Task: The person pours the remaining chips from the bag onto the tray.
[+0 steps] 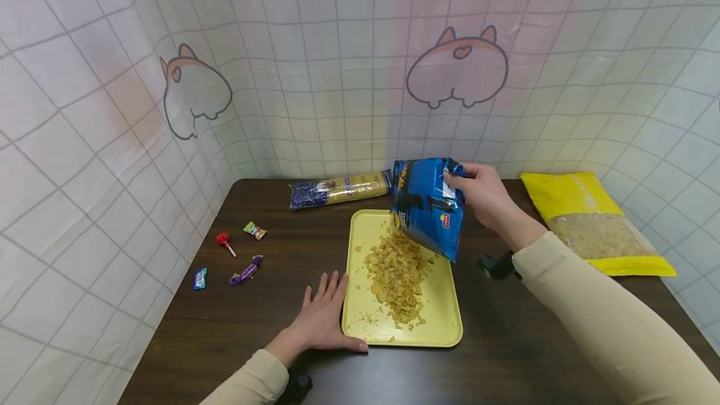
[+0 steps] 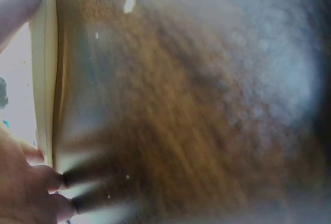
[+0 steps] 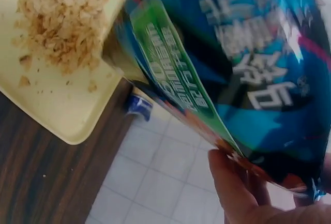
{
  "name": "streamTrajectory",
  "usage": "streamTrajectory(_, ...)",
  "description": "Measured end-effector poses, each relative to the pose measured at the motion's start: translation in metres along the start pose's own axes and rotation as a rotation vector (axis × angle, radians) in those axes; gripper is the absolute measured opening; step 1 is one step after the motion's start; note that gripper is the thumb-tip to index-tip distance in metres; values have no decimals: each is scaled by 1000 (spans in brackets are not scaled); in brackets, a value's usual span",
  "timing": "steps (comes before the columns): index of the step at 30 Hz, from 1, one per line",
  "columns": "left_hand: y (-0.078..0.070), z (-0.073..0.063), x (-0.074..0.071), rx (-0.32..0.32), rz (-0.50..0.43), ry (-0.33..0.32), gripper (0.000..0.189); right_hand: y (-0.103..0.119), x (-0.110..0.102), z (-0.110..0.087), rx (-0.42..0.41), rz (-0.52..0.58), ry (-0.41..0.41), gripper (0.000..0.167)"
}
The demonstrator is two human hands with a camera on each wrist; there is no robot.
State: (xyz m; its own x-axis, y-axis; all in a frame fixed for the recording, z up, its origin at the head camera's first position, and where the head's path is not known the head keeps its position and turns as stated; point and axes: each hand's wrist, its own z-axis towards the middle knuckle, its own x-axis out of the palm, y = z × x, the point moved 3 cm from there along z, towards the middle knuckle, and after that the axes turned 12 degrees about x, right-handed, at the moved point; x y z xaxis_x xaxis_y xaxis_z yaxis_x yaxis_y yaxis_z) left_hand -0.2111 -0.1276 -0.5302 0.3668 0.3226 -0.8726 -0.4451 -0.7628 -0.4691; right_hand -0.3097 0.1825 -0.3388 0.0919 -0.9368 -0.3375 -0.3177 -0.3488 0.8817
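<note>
My right hand [image 1: 484, 195] grips a blue chip bag [image 1: 427, 205] by its upper end and holds it tilted over a yellow tray [image 1: 447, 330]. The bag's lower left end hangs over a pile of broken potato chips [image 1: 399, 274] spread down the middle of the tray. In the right wrist view, fingers [image 3: 232, 188] pinch the edge of the bag [image 3: 227, 79]. At the tray's left edge my left hand [image 1: 323, 317] lies with fingers spread, its thumb along the front left corner. The left wrist view shows fingertips [image 2: 49, 177] against the tray's side [image 2: 44, 79].
Behind the tray lies a long pack of noodles [image 1: 343, 189]. A yellow bag with a clear window [image 1: 596, 224] lies at the right. On the left are a red lollipop [image 1: 225, 242], a purple wrapped candy [image 1: 246, 270], a green one [image 1: 255, 230] and a blue one [image 1: 200, 279].
</note>
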Motion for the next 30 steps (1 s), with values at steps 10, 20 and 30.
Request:
streamTrajectory(10,-2,-1,1,-4,-9,5,141,8,4,-5,-41,-29,40,38)
streamTrajectory(20,0,-1,1,-5,-15,6,141,1,1,-37,-130,-112,130,37)
streamTrajectory(30,-1,-1,-1,-3,-11,6,141,-16,5,-65,-145,-112,181,33)
